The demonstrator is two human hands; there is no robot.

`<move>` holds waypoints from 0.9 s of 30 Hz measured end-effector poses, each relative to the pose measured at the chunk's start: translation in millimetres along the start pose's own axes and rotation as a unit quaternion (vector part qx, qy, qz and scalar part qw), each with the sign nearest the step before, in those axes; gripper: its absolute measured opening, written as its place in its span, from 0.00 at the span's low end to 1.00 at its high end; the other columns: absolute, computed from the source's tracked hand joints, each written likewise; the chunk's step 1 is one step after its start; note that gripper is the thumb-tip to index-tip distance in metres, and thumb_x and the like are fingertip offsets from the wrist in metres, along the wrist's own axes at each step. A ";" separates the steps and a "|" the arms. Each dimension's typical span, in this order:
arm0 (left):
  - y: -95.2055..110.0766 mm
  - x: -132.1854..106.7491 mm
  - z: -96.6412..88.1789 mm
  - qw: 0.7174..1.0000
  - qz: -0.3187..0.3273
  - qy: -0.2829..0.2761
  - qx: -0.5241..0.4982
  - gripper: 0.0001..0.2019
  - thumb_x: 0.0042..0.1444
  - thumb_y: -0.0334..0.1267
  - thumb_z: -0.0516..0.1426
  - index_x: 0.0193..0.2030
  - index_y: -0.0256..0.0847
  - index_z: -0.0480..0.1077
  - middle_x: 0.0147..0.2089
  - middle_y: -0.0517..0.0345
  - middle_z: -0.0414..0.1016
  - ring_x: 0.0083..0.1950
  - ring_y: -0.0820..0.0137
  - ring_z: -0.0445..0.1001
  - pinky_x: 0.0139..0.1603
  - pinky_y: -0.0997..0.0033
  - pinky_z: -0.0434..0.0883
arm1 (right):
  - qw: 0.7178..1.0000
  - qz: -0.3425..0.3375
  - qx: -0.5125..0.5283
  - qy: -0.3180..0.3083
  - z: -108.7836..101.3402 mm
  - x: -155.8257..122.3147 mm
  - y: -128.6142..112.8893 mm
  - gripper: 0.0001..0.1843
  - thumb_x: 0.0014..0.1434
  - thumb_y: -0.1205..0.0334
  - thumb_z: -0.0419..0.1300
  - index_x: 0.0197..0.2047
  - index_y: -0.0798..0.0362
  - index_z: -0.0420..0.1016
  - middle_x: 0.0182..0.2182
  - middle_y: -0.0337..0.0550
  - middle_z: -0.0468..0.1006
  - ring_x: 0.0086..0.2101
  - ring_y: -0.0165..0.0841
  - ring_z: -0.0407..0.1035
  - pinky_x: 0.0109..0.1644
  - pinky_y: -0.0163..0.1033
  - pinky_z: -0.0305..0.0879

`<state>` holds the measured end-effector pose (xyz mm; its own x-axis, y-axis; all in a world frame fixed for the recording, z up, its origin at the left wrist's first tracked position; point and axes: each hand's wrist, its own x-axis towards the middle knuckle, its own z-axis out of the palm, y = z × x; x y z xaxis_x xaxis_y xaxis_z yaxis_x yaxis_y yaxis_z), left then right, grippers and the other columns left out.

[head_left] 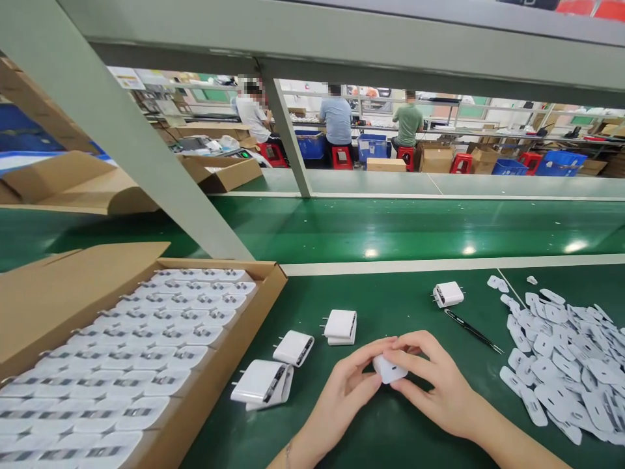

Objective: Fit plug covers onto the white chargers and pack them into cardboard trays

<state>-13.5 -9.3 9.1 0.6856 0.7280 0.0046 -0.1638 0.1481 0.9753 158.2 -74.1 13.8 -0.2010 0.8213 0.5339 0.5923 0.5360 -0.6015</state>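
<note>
A white charger plug (389, 370) sits between both my hands, low in the middle of the view above the green mat (390, 312). My left hand (344, 391) pinches it from the left. From the right, my right hand (434, 381) wraps its fingers over the top of it. Several more white charger plugs (294, 347) lie on the mat to the left, some stacked in pairs (340, 327). Another single plug (448, 294) lies farther back on the right, beside black tweezers (472, 331).
A cardboard box (229, 361) packed with rows of white plugs fills the left. A heap of peeled white film pieces (561, 358) covers the right. A green conveyor belt (390, 228) runs behind, under a grey frame post (122, 143). Three people sit far behind with their backs turned.
</note>
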 end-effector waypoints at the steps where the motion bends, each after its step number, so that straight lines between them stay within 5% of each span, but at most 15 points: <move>1: 0.6 0.2 -0.1 1.000 -0.003 0.003 0.003 0.14 0.54 0.38 0.58 0.48 0.47 0.74 0.55 0.55 0.73 0.58 0.61 0.67 0.58 0.69 0.65 | 1.000 -0.003 -0.002 -0.001 -1.0 0.0 0.0 0.25 0.59 0.71 0.55 0.58 0.45 0.62 0.46 0.47 0.69 0.47 0.34 0.64 0.47 0.40 0.68; 11: -8.6 0.4 2.4 0.999 -0.038 0.007 -0.006 0.14 0.53 0.39 0.60 0.48 0.46 0.73 0.55 0.53 0.72 0.54 0.60 0.71 0.49 0.70 0.72 | 0.990 0.108 0.060 -0.064 -6.2 -2.1 -3.2 0.20 0.60 0.67 0.55 0.54 0.42 0.68 0.48 0.45 0.65 0.44 0.33 0.65 0.48 0.40 0.67; 17: -5.9 -3.6 3.6 1.000 -0.010 -0.003 -0.030 0.21 0.55 0.36 0.59 0.56 0.49 0.62 0.59 0.52 0.67 0.55 0.63 0.69 0.52 0.69 0.70 | 0.911 0.292 0.290 -0.026 3.0 0.7 3.2 0.21 0.59 0.58 0.56 0.57 0.45 0.63 0.48 0.46 0.67 0.44 0.34 0.67 0.51 0.43 0.67; 20: -4.8 -4.8 3.6 1.000 0.016 0.007 -0.026 0.23 0.57 0.35 0.58 0.57 0.51 0.54 0.63 0.50 0.61 0.56 0.62 0.67 0.50 0.66 0.71 | 0.874 0.297 0.383 -0.024 9.4 1.8 4.4 0.20 0.59 0.53 0.57 0.54 0.45 0.66 0.50 0.46 0.69 0.48 0.35 0.67 0.53 0.43 0.66; 27: -3.7 -6.4 6.0 0.997 0.034 0.043 0.058 0.26 0.59 0.35 0.55 0.58 0.53 0.46 0.64 0.47 0.58 0.54 0.63 0.69 0.48 0.65 0.72 | 0.893 0.268 0.361 0.017 19.0 1.1 4.2 0.17 0.58 0.50 0.57 0.49 0.45 0.73 0.49 0.46 0.71 0.48 0.35 0.68 0.52 0.41 0.66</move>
<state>-13.0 -18.6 6.9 0.6114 0.7892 0.0572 -0.1210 0.0219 0.9924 145.6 -67.3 0.5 -0.0087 0.9979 0.0638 -0.0629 0.0631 -0.9960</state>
